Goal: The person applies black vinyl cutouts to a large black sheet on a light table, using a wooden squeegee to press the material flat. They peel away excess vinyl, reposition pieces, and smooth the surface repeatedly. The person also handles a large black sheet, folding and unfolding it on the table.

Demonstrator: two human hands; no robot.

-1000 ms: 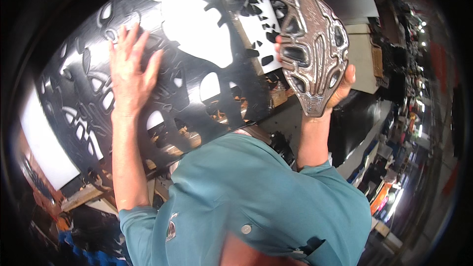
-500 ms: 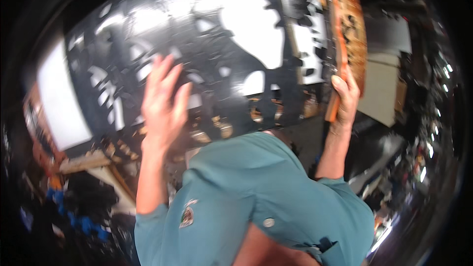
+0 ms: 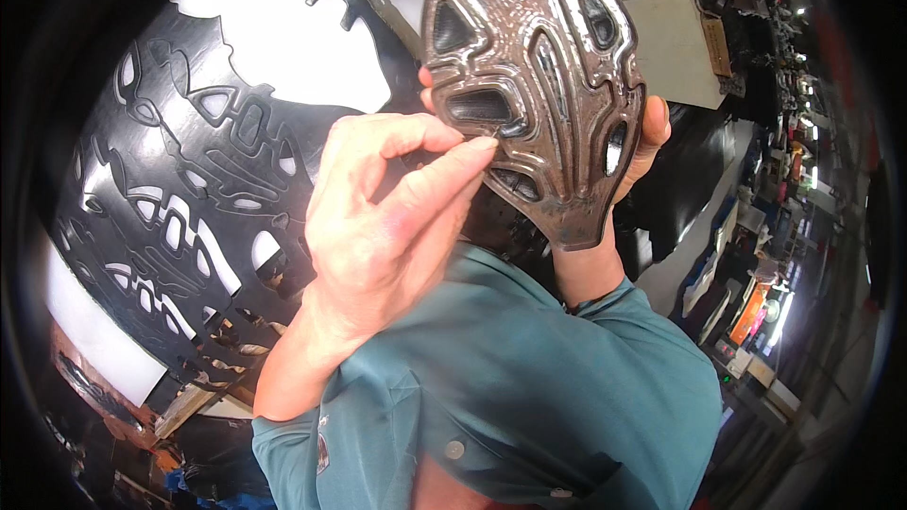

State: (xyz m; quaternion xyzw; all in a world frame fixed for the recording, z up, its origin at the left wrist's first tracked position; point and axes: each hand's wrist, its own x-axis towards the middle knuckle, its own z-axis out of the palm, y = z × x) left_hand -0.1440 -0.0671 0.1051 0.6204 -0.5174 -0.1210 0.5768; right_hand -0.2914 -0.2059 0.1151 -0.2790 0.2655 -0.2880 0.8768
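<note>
My right hand [image 3: 645, 146] holds up a brown-grey metal cutting die [image 3: 529, 57], shaped like a shoe sole, with raised curved edges and several openings. Its thumb side shows at the die's right edge; fingertips peek out past the left edge, and the rest is hidden behind. The left hand [image 3: 364, 227] is closed in a pinch, thumb and forefinger meeting at the die's lower left, by an opening. Whatever lies between those fingertips is too small to make out. Below and left of the die spreads a black sheet [image 3: 179, 66] with many cut-out shapes.
White surface [image 3: 283, 38] shows through a big gap in the sheet, and a white board [image 3: 94, 321] borders it at left. Pale panels [image 3: 666, 42] stand behind the die at right. Beyond is a cluttered area with an orange item [image 3: 751, 312].
The left hand has gone from spread over the black sheet to a pinch at the die. My right hand, earlier on an orange-edged piece, now holds the die close up, its ridged face showing.
</note>
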